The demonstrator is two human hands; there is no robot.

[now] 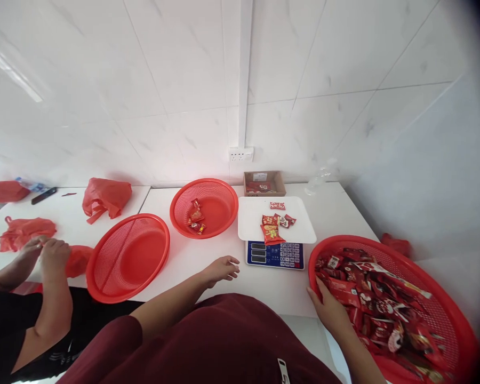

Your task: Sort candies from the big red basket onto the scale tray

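My left hand [223, 269] hovers over the white table just left of a digital scale [275, 256], fingers apart and nothing in them. Several red snack packets [272, 234] lie on the scale's white pan [251, 216]. At the right, my right hand [330, 312] grips the near left rim of a large red plastic basket [452, 314], thumb inside and fingers outside. That basket is tilted toward me and heaped with red-wrapped snacks [378, 304]. Part of its underside is hidden.
Left of the scale stand a red basket [220, 213] with a few packets and another bare red basket [138, 261]. Behind the scale is a cardboard box [278, 186]. At the left, a co-worker's hands [50, 253] are near red plastic bags [106, 197].
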